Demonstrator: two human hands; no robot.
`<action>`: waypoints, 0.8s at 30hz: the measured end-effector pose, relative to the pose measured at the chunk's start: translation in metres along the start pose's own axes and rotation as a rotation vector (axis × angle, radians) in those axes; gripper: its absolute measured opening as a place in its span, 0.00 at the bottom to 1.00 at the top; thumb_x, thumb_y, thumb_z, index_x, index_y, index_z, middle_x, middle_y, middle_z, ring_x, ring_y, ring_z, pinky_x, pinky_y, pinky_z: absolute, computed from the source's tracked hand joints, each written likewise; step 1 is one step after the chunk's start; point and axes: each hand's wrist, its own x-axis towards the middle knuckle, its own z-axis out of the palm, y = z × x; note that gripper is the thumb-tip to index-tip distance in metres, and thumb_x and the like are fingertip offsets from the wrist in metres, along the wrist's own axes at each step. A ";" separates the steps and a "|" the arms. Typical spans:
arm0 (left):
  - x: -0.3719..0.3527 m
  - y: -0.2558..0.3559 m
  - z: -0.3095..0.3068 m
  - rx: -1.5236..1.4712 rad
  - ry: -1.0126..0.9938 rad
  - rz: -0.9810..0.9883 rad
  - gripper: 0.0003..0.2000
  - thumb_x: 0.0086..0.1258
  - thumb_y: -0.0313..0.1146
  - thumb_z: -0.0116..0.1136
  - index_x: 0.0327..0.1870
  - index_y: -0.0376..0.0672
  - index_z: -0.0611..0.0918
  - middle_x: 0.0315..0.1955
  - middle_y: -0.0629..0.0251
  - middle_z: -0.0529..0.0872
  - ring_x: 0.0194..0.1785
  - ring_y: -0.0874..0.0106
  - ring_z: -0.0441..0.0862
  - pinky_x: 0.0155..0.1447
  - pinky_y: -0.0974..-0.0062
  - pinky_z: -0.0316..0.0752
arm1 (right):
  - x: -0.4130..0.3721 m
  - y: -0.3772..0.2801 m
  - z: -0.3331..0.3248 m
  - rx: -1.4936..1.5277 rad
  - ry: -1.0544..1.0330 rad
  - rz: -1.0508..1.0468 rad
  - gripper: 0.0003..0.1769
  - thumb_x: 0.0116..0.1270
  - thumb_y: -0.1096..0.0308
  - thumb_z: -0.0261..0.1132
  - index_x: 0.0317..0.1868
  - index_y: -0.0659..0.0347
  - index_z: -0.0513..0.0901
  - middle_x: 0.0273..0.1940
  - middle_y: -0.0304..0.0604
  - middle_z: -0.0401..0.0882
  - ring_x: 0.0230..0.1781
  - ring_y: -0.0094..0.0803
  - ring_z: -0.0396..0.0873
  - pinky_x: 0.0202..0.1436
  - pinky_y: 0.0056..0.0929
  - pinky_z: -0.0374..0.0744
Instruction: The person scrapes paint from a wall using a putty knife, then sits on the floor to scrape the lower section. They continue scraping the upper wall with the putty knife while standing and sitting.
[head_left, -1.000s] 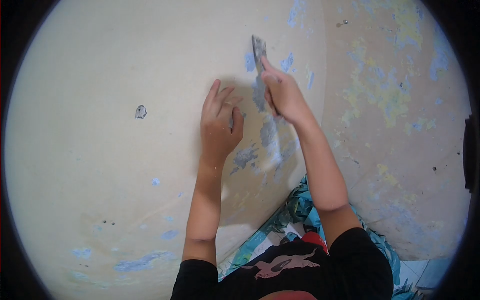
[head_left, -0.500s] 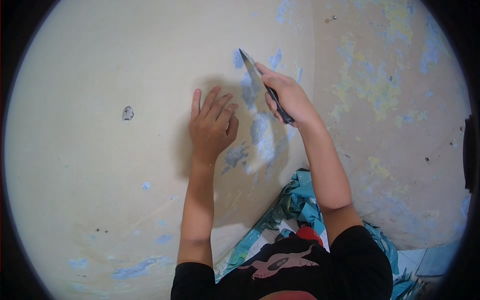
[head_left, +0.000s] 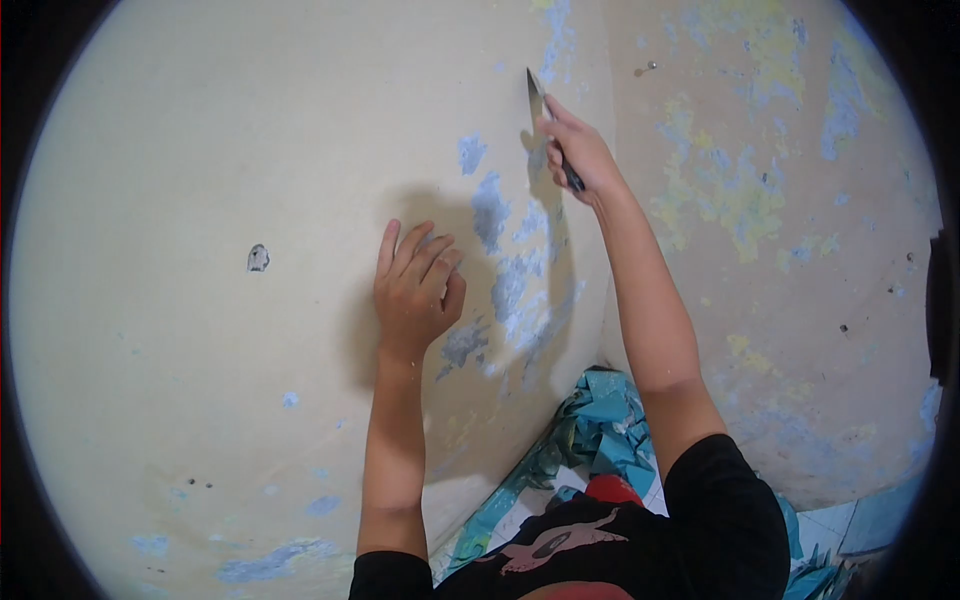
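Observation:
My right hand (head_left: 583,155) grips the dark handle of a scraper (head_left: 535,98), its pointed metal blade angled up and to the left at the wall, near the corner. Whether the blade touches the wall cannot be made out. My left hand (head_left: 415,295) is lower and to the left, fingers spread against or just off the cream wall (head_left: 200,150), and it holds nothing. Between and below the hands, patches of blue-grey (head_left: 489,212) show where the cream paint is gone.
A second wall (head_left: 700,300) with yellow and blue patches meets the first at a corner on the right. A screw (head_left: 652,66) sticks out of it. Crumpled teal sheeting (head_left: 610,410) lies along the floor below. A small hole (head_left: 258,258) marks the left wall.
My right hand has moved up with the scraper, whose blade now stands more upright and nearer the corner. The wall and my left hand appear slightly lower in view.

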 end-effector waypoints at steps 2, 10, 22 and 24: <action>0.002 0.002 0.000 0.021 0.008 -0.010 0.09 0.56 0.23 0.57 0.36 0.47 0.82 0.42 0.68 0.86 0.56 0.61 0.80 0.70 0.48 0.63 | -0.004 0.010 0.000 -0.066 -0.011 -0.008 0.35 0.70 0.64 0.58 0.76 0.55 0.59 0.16 0.32 0.65 0.10 0.20 0.61 0.13 0.23 0.63; 0.007 0.008 0.008 0.088 0.035 -0.053 0.09 0.54 0.23 0.55 0.35 0.47 0.81 0.40 0.67 0.86 0.54 0.63 0.81 0.69 0.52 0.65 | 0.053 -0.019 -0.039 0.021 0.047 0.033 0.35 0.70 0.67 0.56 0.77 0.52 0.57 0.16 0.30 0.62 0.09 0.20 0.58 0.12 0.21 0.62; 0.005 0.006 0.016 0.181 0.080 -0.076 0.09 0.52 0.22 0.50 0.30 0.45 0.82 0.37 0.65 0.87 0.51 0.59 0.83 0.67 0.52 0.67 | 0.075 -0.025 -0.076 0.060 -0.047 0.077 0.37 0.72 0.63 0.56 0.78 0.52 0.52 0.16 0.29 0.61 0.08 0.19 0.58 0.10 0.19 0.59; 0.004 0.005 0.019 0.191 0.096 -0.076 0.09 0.52 0.22 0.50 0.30 0.45 0.82 0.37 0.64 0.87 0.51 0.59 0.83 0.67 0.52 0.68 | 0.064 -0.030 -0.080 0.063 -0.116 0.111 0.36 0.72 0.63 0.56 0.77 0.53 0.54 0.16 0.30 0.61 0.08 0.19 0.58 0.10 0.19 0.59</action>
